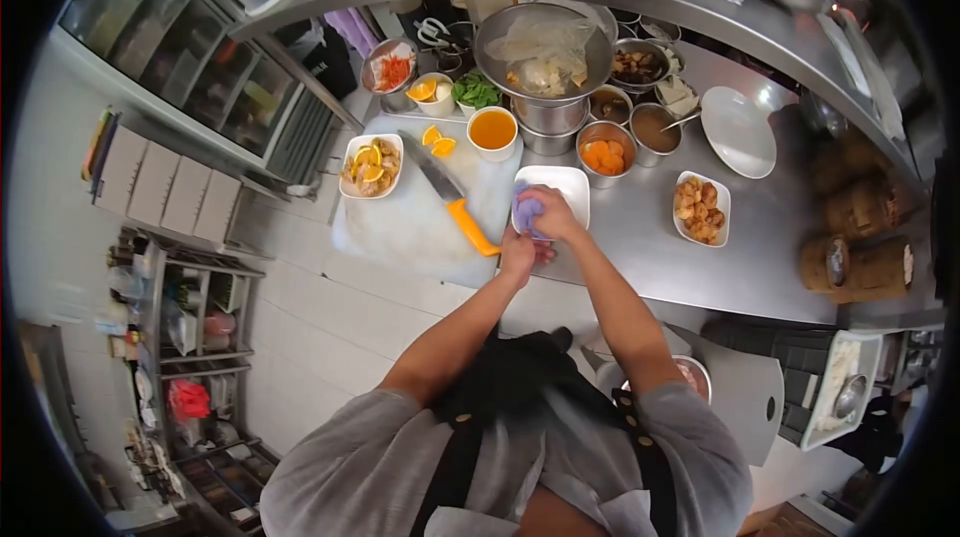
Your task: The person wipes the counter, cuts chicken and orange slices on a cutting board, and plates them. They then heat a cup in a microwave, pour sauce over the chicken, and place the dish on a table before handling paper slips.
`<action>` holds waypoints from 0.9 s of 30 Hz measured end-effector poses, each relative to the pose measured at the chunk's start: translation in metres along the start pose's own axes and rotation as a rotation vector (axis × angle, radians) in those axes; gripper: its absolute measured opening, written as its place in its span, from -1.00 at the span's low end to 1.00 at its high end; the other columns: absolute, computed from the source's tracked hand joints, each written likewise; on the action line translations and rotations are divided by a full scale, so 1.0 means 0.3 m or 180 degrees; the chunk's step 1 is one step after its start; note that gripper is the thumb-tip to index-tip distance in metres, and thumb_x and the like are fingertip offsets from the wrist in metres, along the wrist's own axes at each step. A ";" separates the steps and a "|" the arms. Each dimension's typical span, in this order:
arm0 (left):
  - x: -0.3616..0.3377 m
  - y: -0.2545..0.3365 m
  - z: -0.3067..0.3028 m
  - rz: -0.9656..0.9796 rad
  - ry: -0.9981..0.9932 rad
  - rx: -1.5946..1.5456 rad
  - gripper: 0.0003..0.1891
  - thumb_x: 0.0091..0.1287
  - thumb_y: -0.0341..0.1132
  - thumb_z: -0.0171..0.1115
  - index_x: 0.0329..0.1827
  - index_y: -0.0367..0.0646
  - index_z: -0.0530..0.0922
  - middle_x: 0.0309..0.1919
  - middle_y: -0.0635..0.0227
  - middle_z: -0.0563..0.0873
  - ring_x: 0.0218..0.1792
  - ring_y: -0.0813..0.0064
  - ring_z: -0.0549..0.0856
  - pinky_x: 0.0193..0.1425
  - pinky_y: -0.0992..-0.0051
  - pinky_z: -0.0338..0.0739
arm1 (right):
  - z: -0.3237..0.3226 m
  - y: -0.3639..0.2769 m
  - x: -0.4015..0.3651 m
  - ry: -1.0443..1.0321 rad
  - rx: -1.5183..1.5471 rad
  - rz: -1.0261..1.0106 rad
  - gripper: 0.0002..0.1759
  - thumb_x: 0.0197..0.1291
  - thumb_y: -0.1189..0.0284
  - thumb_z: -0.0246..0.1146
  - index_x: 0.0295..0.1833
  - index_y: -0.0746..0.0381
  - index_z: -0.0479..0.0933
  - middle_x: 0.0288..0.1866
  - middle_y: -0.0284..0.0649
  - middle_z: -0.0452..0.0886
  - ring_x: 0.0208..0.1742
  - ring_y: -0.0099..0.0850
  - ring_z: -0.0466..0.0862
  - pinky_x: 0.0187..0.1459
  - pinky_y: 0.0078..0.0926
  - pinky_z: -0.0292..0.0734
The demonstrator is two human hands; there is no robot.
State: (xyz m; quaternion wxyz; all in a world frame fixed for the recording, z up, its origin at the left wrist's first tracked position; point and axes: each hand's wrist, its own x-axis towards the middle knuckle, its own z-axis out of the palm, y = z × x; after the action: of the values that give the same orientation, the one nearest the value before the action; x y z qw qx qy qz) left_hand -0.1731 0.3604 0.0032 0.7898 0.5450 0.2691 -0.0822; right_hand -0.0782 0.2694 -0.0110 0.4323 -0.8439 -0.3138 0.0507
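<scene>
Hands lie nearest on my head feed, with 12 o'clock pointing away from the torso. Left hand (522, 255), at 7 o'clock of the white dish (576, 199): fingers partly extended, by the near rim; I cannot tell whether they grip it. Right hand (550, 211): fingers closed around a purple cloth (527, 215), inside the dish at its 9 o'clock side. The cloth is bunched, its longer visible run roughly 12 to 6 o'clock. I read the dish as nearly square, sides facing 12, 3, 6 and 9.

At 9 o'clock, a knife (462, 214) lies on a cutting board (380, 237), blade toward 11, orange handle toward 5, its butt just beside the left hand. A dish of browned pieces (728, 208) sits at 3 o'clock. Obstructing the far side: a cup of orange liquid (494, 155) at 11, a carrot tin (606, 178) at 1 and, farther, a large metal bowl (489, 40) at 12.
</scene>
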 end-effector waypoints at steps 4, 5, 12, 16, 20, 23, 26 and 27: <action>0.011 -0.045 0.005 0.0147 -0.0232 -0.0742 -0.77 0.50 -0.35 -0.31 0.12 -0.21 0.20 -0.36 0.07 0.60 -0.60 0.32 0.66 -0.53 0.40 0.64 | -0.137 -0.044 0.009 -0.0558 0.2313 0.1182 -0.55 -0.41 0.68 0.12 -0.25 0.24 0.66 -0.29 -0.28 0.65 -0.29 -0.49 0.56 -0.24 -0.56 0.48; 0.015 -0.042 -0.004 0.0117 -0.0263 -0.0770 -0.77 0.50 -0.35 -0.31 0.12 -0.21 0.20 -0.36 0.07 0.60 -0.60 0.32 0.66 -0.53 0.40 0.64 | -0.205 -0.064 -0.011 -0.0236 0.2205 0.1249 -0.57 -0.43 0.69 0.09 -0.30 0.25 0.67 -0.33 -0.30 0.64 -0.34 -0.53 0.54 -0.33 -0.62 0.45; -0.041 0.007 -0.044 -0.0260 -0.0384 -0.0552 -0.67 0.48 -0.35 -0.19 0.24 -0.22 0.13 -0.27 0.06 0.57 -0.34 0.11 0.70 -0.29 0.25 0.67 | -0.195 0.116 -0.391 0.1461 -0.2746 0.0937 -0.56 -0.15 0.49 0.23 -0.02 0.26 0.55 0.08 0.01 0.52 0.13 -0.09 0.46 0.08 -0.07 0.34; -0.216 0.053 -0.174 -0.1074 -0.1356 -0.0629 -0.66 0.43 -0.29 0.04 0.19 -0.20 0.29 -0.13 0.12 0.59 -0.16 0.17 0.69 -0.19 0.22 0.63 | -0.131 0.060 -0.419 0.0957 -0.1750 0.0798 -0.52 -0.05 0.35 0.32 0.06 0.20 0.52 0.23 -0.02 0.41 0.34 0.02 0.27 0.32 0.03 0.14; -0.331 0.140 -0.445 -0.1097 -0.2030 0.0261 -0.71 0.39 -0.32 0.10 0.11 -0.25 0.44 -0.12 0.14 0.64 -0.19 0.23 0.71 -0.22 0.32 0.65 | -0.418 -0.040 -0.535 0.2717 -0.1067 0.1289 -0.65 0.05 0.40 0.32 0.02 0.12 0.58 -0.02 -0.11 0.62 0.08 -0.24 0.60 0.02 -0.27 0.49; -0.322 0.181 -0.603 -0.0729 -0.1038 0.0204 -0.76 0.37 -0.32 0.13 0.02 -0.24 0.49 -0.18 0.15 0.65 -0.25 0.29 0.71 -0.27 0.37 0.65 | -0.663 0.239 -0.687 0.3485 -0.1723 0.2610 -0.76 0.22 0.45 0.10 -0.07 0.34 0.54 -0.27 -0.01 0.65 -0.33 -0.14 0.65 -0.23 -0.20 0.53; -0.264 0.171 -0.760 -0.0214 -0.0119 0.0338 -0.76 0.35 -0.28 0.16 -0.01 -0.21 0.48 -0.25 0.21 0.64 -0.33 0.36 0.69 -0.31 0.39 0.63 | -0.795 0.341 -0.744 0.1379 -0.0376 0.3197 -0.94 0.15 0.52 0.16 -0.30 0.28 0.48 -0.34 -0.08 0.62 -0.45 -0.38 0.63 -0.43 -0.46 0.52; -0.286 0.217 -0.781 -0.0193 0.0220 0.0107 -0.75 0.35 -0.28 0.17 0.00 -0.20 0.48 -0.26 0.22 0.63 -0.34 0.37 0.68 -0.31 0.39 0.62 | -0.805 0.436 -0.763 0.1048 -0.0048 0.2795 -0.93 0.18 0.54 0.14 -0.22 0.27 0.48 -0.32 -0.21 0.60 -0.37 -0.49 0.63 -0.42 -0.59 0.54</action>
State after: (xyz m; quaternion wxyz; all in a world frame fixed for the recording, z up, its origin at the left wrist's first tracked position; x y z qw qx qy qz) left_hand -0.2964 0.5839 0.0392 0.7679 0.5523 0.3113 -0.0918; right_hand -0.1111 -0.0867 -0.0031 0.4077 -0.8968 0.1454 0.0919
